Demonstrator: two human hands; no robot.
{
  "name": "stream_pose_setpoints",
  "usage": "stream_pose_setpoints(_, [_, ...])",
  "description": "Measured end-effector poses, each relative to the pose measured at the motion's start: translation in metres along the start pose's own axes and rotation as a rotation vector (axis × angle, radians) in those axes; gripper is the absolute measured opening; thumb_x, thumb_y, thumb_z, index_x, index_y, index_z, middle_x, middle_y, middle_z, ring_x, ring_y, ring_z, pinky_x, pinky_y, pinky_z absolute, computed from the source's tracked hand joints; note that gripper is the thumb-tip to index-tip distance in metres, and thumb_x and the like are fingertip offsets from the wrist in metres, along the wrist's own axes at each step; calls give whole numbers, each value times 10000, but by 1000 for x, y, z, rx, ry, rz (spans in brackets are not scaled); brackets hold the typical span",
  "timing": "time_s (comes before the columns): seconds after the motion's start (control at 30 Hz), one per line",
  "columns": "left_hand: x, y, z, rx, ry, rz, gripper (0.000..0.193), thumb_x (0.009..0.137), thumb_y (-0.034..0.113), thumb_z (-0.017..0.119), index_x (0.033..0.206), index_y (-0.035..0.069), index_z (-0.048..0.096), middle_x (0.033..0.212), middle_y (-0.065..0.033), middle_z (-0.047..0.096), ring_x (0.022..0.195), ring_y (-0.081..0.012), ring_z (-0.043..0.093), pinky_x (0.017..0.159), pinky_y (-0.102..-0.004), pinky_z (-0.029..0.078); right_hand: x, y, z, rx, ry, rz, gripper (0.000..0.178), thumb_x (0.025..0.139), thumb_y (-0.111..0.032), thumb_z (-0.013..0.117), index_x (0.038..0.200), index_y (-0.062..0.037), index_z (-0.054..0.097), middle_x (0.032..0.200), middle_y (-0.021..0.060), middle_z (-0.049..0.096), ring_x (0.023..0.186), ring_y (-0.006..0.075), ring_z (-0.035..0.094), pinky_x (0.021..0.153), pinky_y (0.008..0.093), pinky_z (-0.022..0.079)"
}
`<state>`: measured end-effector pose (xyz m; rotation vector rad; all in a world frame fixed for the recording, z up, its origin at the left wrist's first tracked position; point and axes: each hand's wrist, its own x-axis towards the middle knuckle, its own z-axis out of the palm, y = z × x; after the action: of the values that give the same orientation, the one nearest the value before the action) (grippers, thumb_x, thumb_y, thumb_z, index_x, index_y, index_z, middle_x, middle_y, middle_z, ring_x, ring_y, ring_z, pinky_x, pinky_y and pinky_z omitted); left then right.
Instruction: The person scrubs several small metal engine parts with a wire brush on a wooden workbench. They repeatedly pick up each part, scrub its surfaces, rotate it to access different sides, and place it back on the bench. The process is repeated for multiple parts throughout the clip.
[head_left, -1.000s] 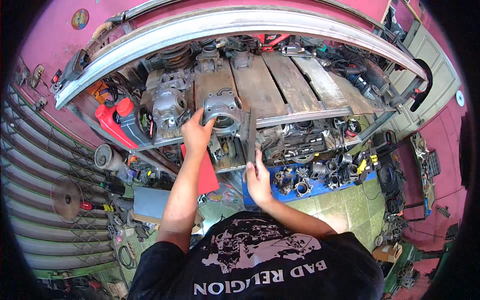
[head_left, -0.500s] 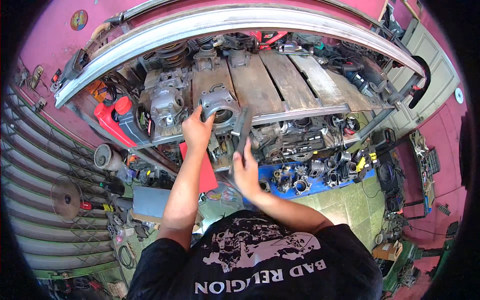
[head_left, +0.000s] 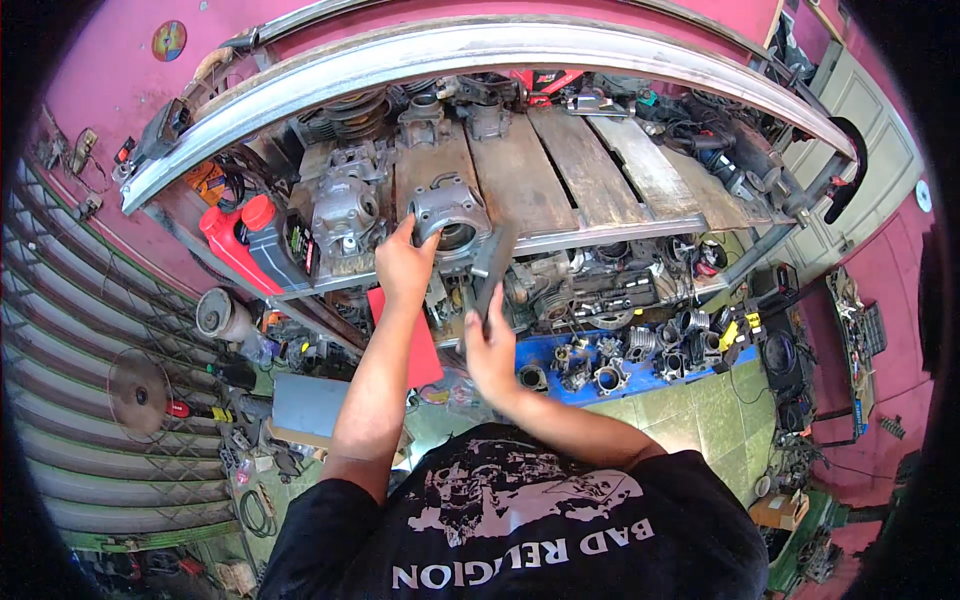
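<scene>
A grey cast-metal engine cylinder head (head_left: 447, 205) with a round opening sits near the front edge of the wooden shelf. My left hand (head_left: 405, 262) closes on its left front side, thumb and fingers at the metal. Just to the right, my right hand (head_left: 490, 350) is wrapped round a long, dark, flat tool (head_left: 497, 262) that points up toward the casting. Motion blurs the tool, so its exact kind and whether it touches the metal cannot be told. Other grey castings (head_left: 342, 210) rest left of my left hand.
Red and dark oil bottles (head_left: 262, 235) stand at the shelf's left end. A metal rail (head_left: 480, 38) crosses above. Engine parts crowd the lower shelf (head_left: 590, 285), and several lie on a blue mat (head_left: 540, 350) on the floor. A red panel (head_left: 415, 345) is below my left forearm.
The view has shifted slightly, moving the shelf a little right and down. My left hand stays on the cylinder head; the tool in my right hand tilts slightly more to the right.
</scene>
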<state>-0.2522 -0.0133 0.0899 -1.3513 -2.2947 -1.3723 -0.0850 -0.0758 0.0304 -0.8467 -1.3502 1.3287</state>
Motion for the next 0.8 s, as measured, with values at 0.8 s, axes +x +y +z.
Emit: stream_pose_setpoints(0.8, [15, 53, -34, 44, -41, 301, 525, 884, 421, 803, 1316, 133, 728, 1259, -164, 737, 1145, -387, 706, 944, -454, 574, 54, -12, -23, -161, -5, -10, 654, 1074, -152, 579, 1637, -5, 282, 918, 18, 655, 789, 103, 573, 742, 282, 508])
